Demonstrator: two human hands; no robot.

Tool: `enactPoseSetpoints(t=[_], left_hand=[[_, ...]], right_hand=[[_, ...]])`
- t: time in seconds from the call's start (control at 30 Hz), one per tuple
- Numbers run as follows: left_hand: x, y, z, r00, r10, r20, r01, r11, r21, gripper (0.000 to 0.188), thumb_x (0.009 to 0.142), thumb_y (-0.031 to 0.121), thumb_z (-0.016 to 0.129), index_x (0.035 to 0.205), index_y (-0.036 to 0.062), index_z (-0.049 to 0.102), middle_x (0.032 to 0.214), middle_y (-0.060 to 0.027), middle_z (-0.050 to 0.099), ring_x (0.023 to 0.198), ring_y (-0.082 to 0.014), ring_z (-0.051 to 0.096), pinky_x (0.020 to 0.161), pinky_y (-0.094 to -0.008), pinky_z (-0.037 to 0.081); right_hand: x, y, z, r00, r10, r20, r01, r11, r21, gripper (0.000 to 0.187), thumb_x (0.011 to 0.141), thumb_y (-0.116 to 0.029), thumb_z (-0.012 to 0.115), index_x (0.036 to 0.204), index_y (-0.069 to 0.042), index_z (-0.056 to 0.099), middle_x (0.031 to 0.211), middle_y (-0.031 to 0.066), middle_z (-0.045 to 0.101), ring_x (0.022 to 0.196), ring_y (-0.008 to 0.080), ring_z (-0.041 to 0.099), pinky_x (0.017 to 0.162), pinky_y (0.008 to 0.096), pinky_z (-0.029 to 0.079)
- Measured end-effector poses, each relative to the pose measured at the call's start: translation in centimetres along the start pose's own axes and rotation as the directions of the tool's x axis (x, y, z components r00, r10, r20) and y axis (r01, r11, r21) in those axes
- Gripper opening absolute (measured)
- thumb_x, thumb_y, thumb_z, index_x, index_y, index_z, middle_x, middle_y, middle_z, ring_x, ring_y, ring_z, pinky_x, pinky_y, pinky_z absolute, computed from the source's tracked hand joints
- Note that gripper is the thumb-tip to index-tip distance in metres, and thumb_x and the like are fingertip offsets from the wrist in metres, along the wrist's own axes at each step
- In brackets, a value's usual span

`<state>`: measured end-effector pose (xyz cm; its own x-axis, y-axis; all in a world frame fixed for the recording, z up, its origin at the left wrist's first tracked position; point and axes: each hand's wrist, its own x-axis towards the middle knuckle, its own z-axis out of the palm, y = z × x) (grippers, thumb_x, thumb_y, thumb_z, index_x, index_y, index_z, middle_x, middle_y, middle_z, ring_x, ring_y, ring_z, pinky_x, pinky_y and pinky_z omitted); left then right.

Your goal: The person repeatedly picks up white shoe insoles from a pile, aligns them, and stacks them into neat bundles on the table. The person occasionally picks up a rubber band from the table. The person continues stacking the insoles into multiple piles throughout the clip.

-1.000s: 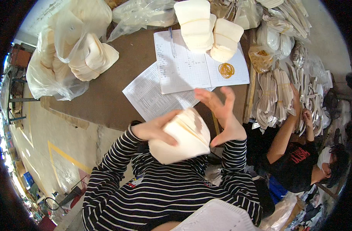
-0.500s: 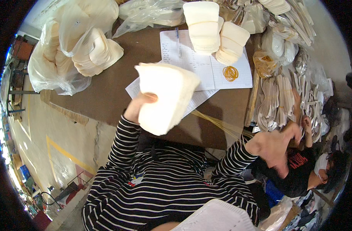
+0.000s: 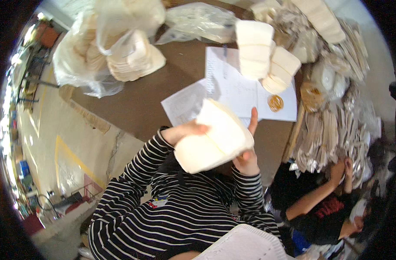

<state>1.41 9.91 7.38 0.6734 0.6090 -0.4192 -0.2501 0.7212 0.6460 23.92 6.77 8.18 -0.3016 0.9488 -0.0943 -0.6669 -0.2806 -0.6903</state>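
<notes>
In front of my body I hold a thick stack of cream-white, rounded flat pieces (image 3: 219, 134), tilted and a little blurred. My left hand (image 3: 191, 130) is closed on its left edge, thumb on top. At the right edge is my right hand (image 3: 246, 161), its thumb side against the stack and one finger pointing up; its other fingers are partly hidden. A thin band line (image 3: 215, 144) crosses the top of the stack. Beyond, two banded stacks of similar pieces, one taller (image 3: 255, 50) and one shorter (image 3: 281, 69), stand on an open notebook (image 3: 228, 93).
Rubber bands (image 3: 276, 103) lie on the notebook's right page. Clear plastic bags (image 3: 87, 56) with more pieces occupy the brown table's (image 3: 133, 104) far left. Bundles of strips (image 3: 321, 136) line the right side, where another person's arm (image 3: 315, 197) reaches in.
My right hand has come in from the far right to the stack, and the yellowish strands stretched between them are gone. The stack has tilted and moved right and nearer. The view has shifted.
</notes>
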Motion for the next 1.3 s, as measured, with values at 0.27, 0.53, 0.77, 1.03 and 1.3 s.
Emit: enactPoseSetpoints(t=[0.27, 0.53, 0.77, 1.03, 1.3], left_hand=[[-0.4, 2.7, 1.9, 0.982, -0.11, 0.152, 0.075, 0.973, 0.22, 0.076, 0.09, 0.045, 0.07, 0.14, -0.0078, 0.048, 0.128, -0.0159, 0.062, 0.112, -0.0198, 0.062, 0.096, -0.0317, 0.05], [-0.5, 5.3, 3.6, 0.936, -0.295, 0.192, 0.088, 0.726, 0.683, 0.065, 0.089, 0.048, 0.069, 0.119, -0.0093, 0.063, 0.101, -0.0131, 0.071, 0.089, -0.0208, 0.069, 0.077, -0.0319, 0.055], [1.6, 1.6, 3.0, 0.995, -0.095, 0.043, -0.018, 0.251, 0.968, 0.054, 0.09, 0.052, 0.064, 0.093, -0.0009, 0.074, 0.075, -0.0254, 0.068, 0.067, -0.0349, 0.065, 0.064, -0.0421, 0.05], [-0.8, 3.6, 0.7, 0.95, 0.301, -0.079, -0.232, 0.855, 0.464, 0.058, 0.091, 0.033, 0.072, 0.134, -0.0023, 0.057, 0.12, -0.0095, 0.066, 0.104, -0.0167, 0.062, 0.093, -0.0328, 0.05], [-1.4, 3.6, 2.1, 0.865, 0.488, 0.119, -0.502, 0.83, 0.242, 0.04, 0.09, 0.007, 0.071, 0.127, -0.0041, 0.063, 0.126, -0.0123, 0.063, 0.111, -0.0176, 0.06, 0.1, -0.033, 0.047]], right_hand=[[-1.7, -0.4, -0.1, 0.989, -0.144, -0.019, 0.138, 0.972, -0.193, 0.146, 0.059, -0.057, 0.091, 0.156, -0.036, -0.016, 0.153, 0.0299, 0.034, 0.142, 0.0409, 0.037, 0.116, 0.0539, 0.031], [-0.7, -2.1, 0.8, 0.968, -0.17, 0.187, 0.233, 0.889, -0.395, 0.139, 0.065, -0.064, 0.085, 0.157, -0.033, -0.014, 0.141, 0.0342, 0.048, 0.123, 0.038, 0.056, 0.115, 0.0531, 0.032], [1.0, -6.1, 3.6, 0.604, 0.231, 0.763, 0.71, 0.28, -0.647, 0.063, 0.076, -0.037, 0.087, 0.127, -0.014, 0.058, 0.116, 0.0075, 0.071, 0.103, 0.0202, 0.07, 0.115, 0.0569, 0.031], [-0.5, -5.2, 1.0, 0.965, -0.256, -0.054, 0.176, 0.791, -0.585, 0.07, 0.087, -0.008, 0.069, 0.149, -0.004, 0.037, 0.106, 0.013, 0.071, 0.107, 0.0243, 0.065, 0.107, 0.0401, 0.043], [0.9, -4.4, 3.1, 0.885, -0.42, -0.203, 0.276, 0.822, -0.498, 0.11, 0.078, -0.017, 0.08, 0.16, -0.008, 0.007, 0.155, 0.0184, 0.029, 0.139, 0.0298, 0.037, 0.117, 0.0455, 0.029]])
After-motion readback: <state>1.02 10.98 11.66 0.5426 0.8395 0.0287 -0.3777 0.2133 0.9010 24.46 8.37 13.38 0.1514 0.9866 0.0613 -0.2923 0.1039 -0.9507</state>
